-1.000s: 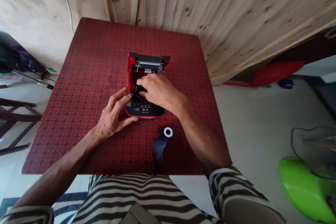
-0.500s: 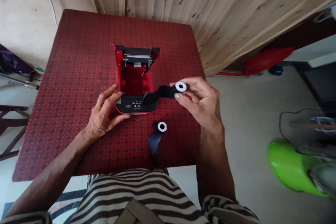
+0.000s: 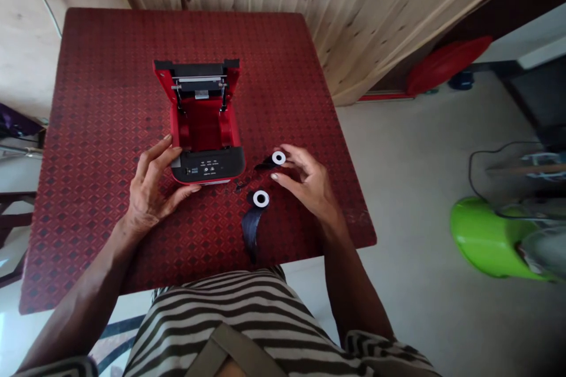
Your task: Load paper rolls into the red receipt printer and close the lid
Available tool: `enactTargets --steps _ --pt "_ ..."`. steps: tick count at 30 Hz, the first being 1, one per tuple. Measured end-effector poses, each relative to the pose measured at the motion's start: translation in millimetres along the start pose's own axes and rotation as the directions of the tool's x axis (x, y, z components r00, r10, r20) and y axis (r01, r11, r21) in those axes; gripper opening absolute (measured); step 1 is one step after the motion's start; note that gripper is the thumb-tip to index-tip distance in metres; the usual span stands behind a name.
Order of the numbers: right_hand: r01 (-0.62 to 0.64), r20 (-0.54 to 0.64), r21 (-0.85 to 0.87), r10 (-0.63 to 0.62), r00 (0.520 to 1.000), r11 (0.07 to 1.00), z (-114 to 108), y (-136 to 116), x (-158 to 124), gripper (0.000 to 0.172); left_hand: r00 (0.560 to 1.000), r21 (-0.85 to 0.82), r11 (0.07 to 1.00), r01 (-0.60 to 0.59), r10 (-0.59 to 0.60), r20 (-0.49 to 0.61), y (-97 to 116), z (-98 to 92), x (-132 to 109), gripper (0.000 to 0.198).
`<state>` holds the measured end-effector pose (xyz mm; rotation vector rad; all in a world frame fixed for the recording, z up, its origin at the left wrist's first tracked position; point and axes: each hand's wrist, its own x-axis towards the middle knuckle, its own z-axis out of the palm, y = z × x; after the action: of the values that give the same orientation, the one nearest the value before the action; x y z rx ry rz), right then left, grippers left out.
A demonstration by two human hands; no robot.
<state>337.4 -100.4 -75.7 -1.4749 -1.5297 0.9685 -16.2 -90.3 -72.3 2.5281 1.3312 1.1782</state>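
A small red and black printer (image 3: 204, 129) stands on the red patterned table (image 3: 110, 100) with its lid tipped back and its red paper bay bare. My left hand (image 3: 150, 191) rests against the printer's front left corner, fingers spread. My right hand (image 3: 305, 179) pinches a dark ribbon roll with a white core (image 3: 278, 158) just above the tabletop, right of the printer. A second dark roll with a white core (image 3: 260, 198) lies on the table close below it, its loose ribbon tail (image 3: 250, 230) trailing towards me.
Wooden planks (image 3: 354, 6) lean against the wall behind the table. On the floor to the right are a green plastic object (image 3: 490, 235), a black cable (image 3: 486, 159) and a red object (image 3: 446, 62). The table's right edge is near my right wrist.
My right hand lifted a dark roll out of the printer's bay, carried it right, then lowered it near the table beside the other roll. My left hand stayed on the printer.
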Motion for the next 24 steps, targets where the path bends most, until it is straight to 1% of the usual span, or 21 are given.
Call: enactTargets --steps 1,2,3,4,5,6,7,8,9,10,11,13,14,15,17,19,20,22,23,24 --pt "0.009 -0.056 -0.046 -0.012 0.998 0.999 -4.1 -3.5 -6.8 0.059 1.000 -0.002 1.000 0.008 -0.008 0.004 0.1 0.1 -0.1 0.082" --pt "0.009 -0.129 -0.106 -0.023 0.991 0.994 -7.9 -8.1 -14.8 0.054 1.000 -0.008 1.000 0.018 -0.018 0.009 0.4 0.2 -0.2 0.081" --pt "0.000 -0.192 -0.167 -0.032 0.981 0.986 -10.7 -13.3 -23.3 0.042 1.000 -0.016 1.000 0.023 -0.023 0.011 0.6 0.3 -0.3 0.080" --pt "-0.012 -0.219 -0.217 -0.037 0.975 0.976 -11.9 -18.5 -31.6 0.029 1.000 -0.024 0.999 0.027 -0.027 0.011 0.8 0.5 -0.3 0.079" --pt "-0.012 -0.198 -0.247 -0.039 0.979 0.969 -10.9 -22.8 -39.0 0.020 1.000 -0.030 0.999 0.026 -0.026 0.007 0.9 0.7 -0.4 0.078" --pt "0.010 -0.129 -0.256 -0.044 0.991 0.967 -7.6 -25.6 -45.0 0.017 1.000 -0.032 0.999 0.023 -0.023 0.001 0.9 1.0 -0.6 0.077" --pt "0.050 -0.027 -0.246 -0.059 0.998 0.968 -2.1 -26.7 -49.0 0.021 1.000 -0.030 0.999 0.019 -0.019 -0.005 0.8 1.3 -0.8 0.077" --pt "0.097 0.077 -0.224 -0.081 0.994 0.970 5.1 -26.1 -51.2 0.031 1.000 -0.026 1.000 0.014 -0.014 -0.011 0.8 1.7 -1.1 0.077" --pt "0.138 0.150 -0.202 -0.109 0.983 0.970 13.1 -24.3 -51.8 0.041 1.000 -0.020 1.000 0.014 -0.014 -0.013 0.8 2.0 -1.5 0.077" --pt "0.165 0.183 -0.188 -0.131 0.974 0.968 20.8 -22.2 -51.2 0.047 1.000 -0.016 1.000 0.016 -0.016 -0.013 0.9 2.4 -1.9 0.076" --pt "0.176 0.191 -0.181 -0.141 0.971 0.968 27.1 -20.8 -49.9 0.048 1.000 -0.017 1.000 0.019 -0.019 -0.011 1.1 2.8 -2.4 0.076" --pt "0.164 0.204 -0.169 -0.129 0.971 0.972 31.6 -23.4 -46.7 0.045 1.000 -0.025 0.999 0.030 -0.030 -0.004 1.7 3.6 -3.1 0.077" --pt "0.167 0.224 -0.159 -0.129 0.966 0.973 29.0 -28.8 -44.8 0.044 1.000 -0.029 0.999 0.031 -0.031 -0.001 1.9 4.0 -3.4 0.077" --pt "0.187 0.255 -0.149 -0.145 0.956 0.971 23.6 -37.2 -42.5 0.043 1.000 -0.032 0.999 0.030 -0.030 -0.001 1.9 4.5 -3.7 0.077" --pt "0.284 0.314 -0.155 -0.226 0.922 0.946 8.4 -61.5 -34.4 0.044 1.000 -0.029 0.999 0.024 -0.024 -0.003 1.5 5.4 -4.3 0.078" --pt "0.413 0.329 -0.246 -0.326 0.887 0.877 -3.3 -91.3 -18.6 0.045 1.000 -0.020 0.999 0.027 -0.027 0.001 0.8 6.0 -5.2 0.078" --pt "0.453 0.320 -0.317 -0.356 0.878 0.833 -4.7 -105.9 -7.5 0.046 0.999 -0.018 0.999 0.034 -0.034 0.008 0.4 6.2 -5.7 0.078" --pt "0.512 0.343 -0.412 -0.392 0.854 0.754 3.9 -130.8 19.3 0.046 0.998 -0.026 0.998 0.052 -0.051 0.023 -0.2 6.4 -6.9 0.077" --pt "0.529 0.367 -0.441 -0.392 0.844 0.725 13.3 -140.2 33.4 0.044 0.998 -0.039 0.998 0.057 -0.056 0.028 -0.4 6.6 -7.5 0.076" --pt "0.551 0.419 -0.463 -0.376 0.827 0.695 24.9 -147.3 46.9 0.041 0.998 -0.053 0.997 0.058 -0.056 0.028 -0.5 6.8 -8.0 0.074"
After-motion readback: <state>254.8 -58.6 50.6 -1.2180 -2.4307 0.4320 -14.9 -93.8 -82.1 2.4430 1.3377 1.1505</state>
